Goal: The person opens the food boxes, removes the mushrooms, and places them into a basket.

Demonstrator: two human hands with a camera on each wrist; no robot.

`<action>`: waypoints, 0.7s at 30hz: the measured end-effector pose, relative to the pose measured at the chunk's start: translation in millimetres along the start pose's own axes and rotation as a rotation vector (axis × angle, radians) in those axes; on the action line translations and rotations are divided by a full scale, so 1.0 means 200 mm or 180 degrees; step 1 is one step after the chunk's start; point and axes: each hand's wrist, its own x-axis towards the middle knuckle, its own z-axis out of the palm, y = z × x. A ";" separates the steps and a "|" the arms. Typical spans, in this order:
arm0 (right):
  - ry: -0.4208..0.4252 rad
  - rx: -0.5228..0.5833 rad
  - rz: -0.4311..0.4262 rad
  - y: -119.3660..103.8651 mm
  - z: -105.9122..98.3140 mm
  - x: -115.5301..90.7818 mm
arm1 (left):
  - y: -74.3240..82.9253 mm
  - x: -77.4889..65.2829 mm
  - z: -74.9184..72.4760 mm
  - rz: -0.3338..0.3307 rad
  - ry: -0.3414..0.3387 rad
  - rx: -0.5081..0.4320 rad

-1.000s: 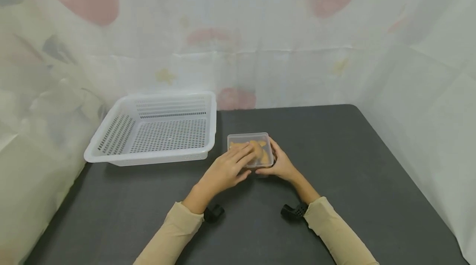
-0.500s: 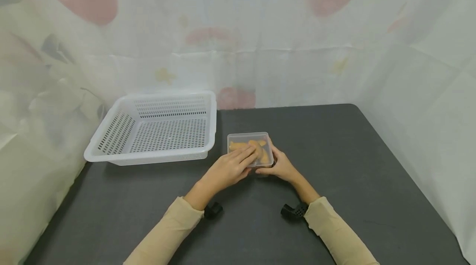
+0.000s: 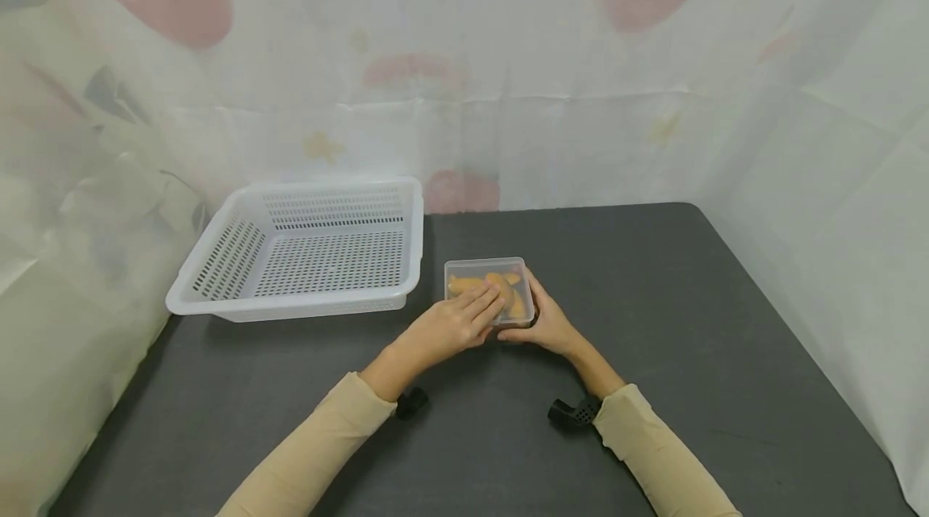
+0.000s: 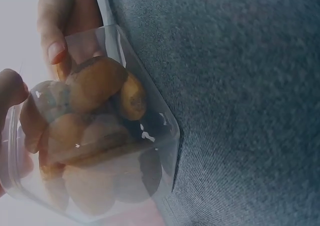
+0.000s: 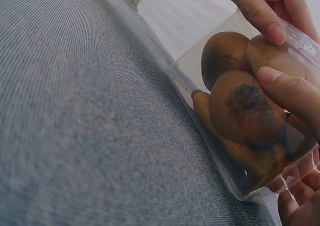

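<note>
Fingers (image 5: 295, 93) touching clear box (image 5: 191, 70); brown rounded pieces (image 5: 242, 108) inside; grey surface (image 5: 95, 136) beside.

Dark grey table (image 3: 697, 339): white perforated basket (image 3: 312, 306), clear container (image 3: 475, 268) on top.

It's glossy clear plastic flashing highlights on the box (image 3: 475, 268), smooth skin roughened by dark patches on the brown pieces (image 5: 235, 126), white plastic on the basket (image 3: 312, 307), a matt, finely ribbed, fabric-like finish across the desk (image 3: 624, 275), matt cloth on the sleeves (image 3: 671, 452), and creased sheeting on the backdrop (image 3: 508, 33)!
</note>
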 end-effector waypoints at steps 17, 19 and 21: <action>-0.0001 -0.0251 -0.0003 -0.02 0.00 0.00 | 0.01 -0.01 0.00 0.0330 -0.0131 0.0442; -0.0027 -0.0264 0.0005 -0.02 0.00 0.00 | 0.01 -0.01 0.00 0.0365 -0.0119 0.0489; -0.0032 -0.0291 0.0035 -0.02 0.00 0.00 | 0.01 -0.01 0.01 0.0388 -0.0076 0.0511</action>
